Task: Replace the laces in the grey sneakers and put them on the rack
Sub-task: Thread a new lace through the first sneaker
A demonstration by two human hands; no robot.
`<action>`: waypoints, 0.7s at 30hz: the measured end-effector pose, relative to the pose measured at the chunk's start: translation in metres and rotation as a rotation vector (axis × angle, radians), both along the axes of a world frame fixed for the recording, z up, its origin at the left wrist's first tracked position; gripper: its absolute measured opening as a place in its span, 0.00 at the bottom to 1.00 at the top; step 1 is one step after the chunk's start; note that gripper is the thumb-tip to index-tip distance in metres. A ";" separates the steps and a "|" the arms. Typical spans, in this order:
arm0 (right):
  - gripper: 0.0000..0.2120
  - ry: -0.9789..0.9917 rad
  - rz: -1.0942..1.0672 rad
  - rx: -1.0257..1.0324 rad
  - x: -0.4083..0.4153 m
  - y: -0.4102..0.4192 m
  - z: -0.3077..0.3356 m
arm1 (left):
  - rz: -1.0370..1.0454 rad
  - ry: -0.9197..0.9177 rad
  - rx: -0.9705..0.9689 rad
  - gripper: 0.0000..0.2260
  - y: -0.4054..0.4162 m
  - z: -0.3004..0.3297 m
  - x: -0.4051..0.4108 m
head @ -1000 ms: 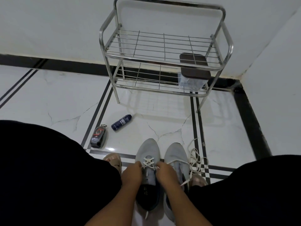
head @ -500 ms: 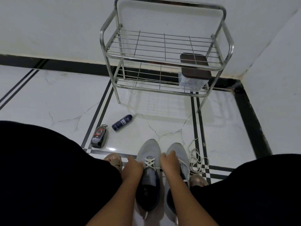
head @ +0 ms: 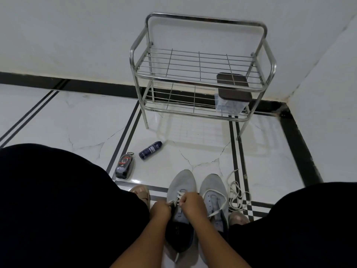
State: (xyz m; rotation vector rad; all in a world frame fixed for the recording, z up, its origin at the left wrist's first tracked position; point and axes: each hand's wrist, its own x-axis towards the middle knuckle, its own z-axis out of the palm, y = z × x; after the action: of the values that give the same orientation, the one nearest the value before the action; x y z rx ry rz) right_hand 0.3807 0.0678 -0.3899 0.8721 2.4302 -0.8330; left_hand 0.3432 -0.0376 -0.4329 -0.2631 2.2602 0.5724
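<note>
Two grey sneakers stand side by side on the floor between my knees, toes pointing away. The left sneaker (head: 181, 182) has a white lace (head: 180, 194) crossed over its lower eyelets. My left hand (head: 160, 210) pinches one lace end at the shoe's left edge. My right hand (head: 191, 204) grips the lace over the tongue. The right sneaker (head: 212, 188) has a white lace trailing loosely across it. A loose white lace (head: 236, 196) lies in a heap on the floor to its right. The steel rack (head: 201, 82) stands against the far wall.
A clear box with a brown lid (head: 232, 94) sits on the rack's lower shelf at the right. A dark blue bottle (head: 150, 150) and a black shoe-polish sponge (head: 124, 168) lie on the floor to the left. My sandalled feet (head: 142, 193) flank the sneakers.
Both hands have closed in over the left sneaker's lacing; the right hand moved left from the gap between the shoes onto the tongue.
</note>
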 end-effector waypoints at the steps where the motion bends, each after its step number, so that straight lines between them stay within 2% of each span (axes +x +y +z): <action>1: 0.11 -0.010 0.021 0.045 0.003 -0.003 -0.001 | 0.007 -0.017 0.019 0.13 -0.001 -0.003 0.000; 5: 0.13 0.003 0.039 0.156 0.009 -0.006 -0.004 | 0.078 -0.028 0.108 0.14 -0.002 -0.010 0.001; 9: 0.12 0.001 0.014 0.175 0.009 -0.008 -0.007 | 0.155 -0.026 0.180 0.13 -0.001 -0.010 0.004; 16: 0.12 -0.040 0.051 0.197 0.009 -0.006 -0.009 | -0.020 -0.043 0.049 0.14 0.001 -0.003 0.001; 21: 0.10 -0.061 0.070 0.166 0.004 -0.009 -0.014 | -0.022 -0.042 0.012 0.12 0.004 0.004 0.003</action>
State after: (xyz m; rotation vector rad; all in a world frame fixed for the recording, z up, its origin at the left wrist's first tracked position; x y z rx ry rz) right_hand 0.3842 0.0589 -0.4042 0.8527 2.4880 -0.5771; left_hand 0.3465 -0.0333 -0.4286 -0.2422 2.2156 0.5637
